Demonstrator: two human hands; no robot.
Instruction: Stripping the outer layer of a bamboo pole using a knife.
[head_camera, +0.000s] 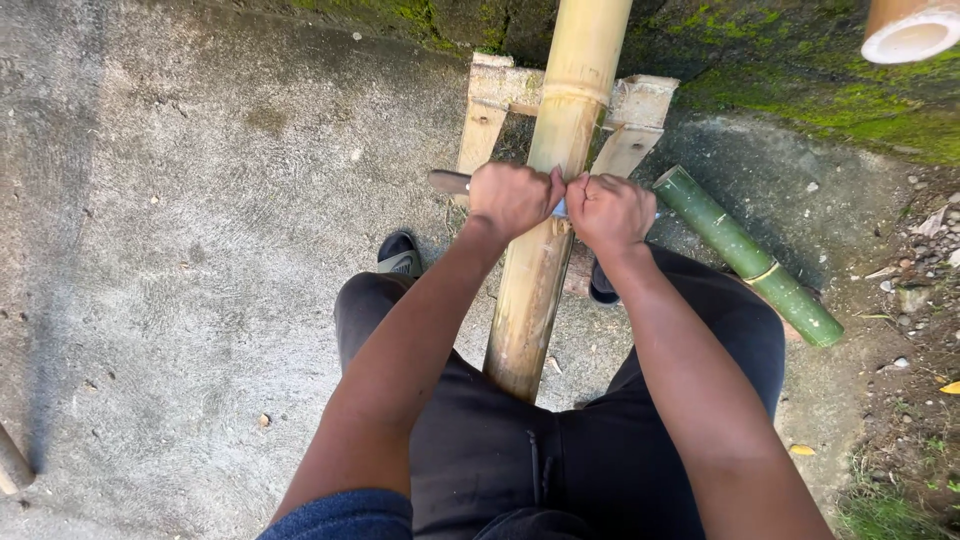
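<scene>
Where both hands' fingers clench blade (452, 181) across bamboo pole (545, 240) — blade mostly hidden.

My hands sit tight against the yellow bamboo pole (545, 250), which runs from six to twelve o'clock and blocks any crossing between them. At twelve o'clock the wooden rest (630, 110) and the mossy wall (800, 90) close the way. At three o'clock a green bamboo piece (745, 255) lies slantwise on the ground. From seven to eleven o'clock the concrete floor (200, 250) gives open room. My knees hem in six o'clock.
</scene>
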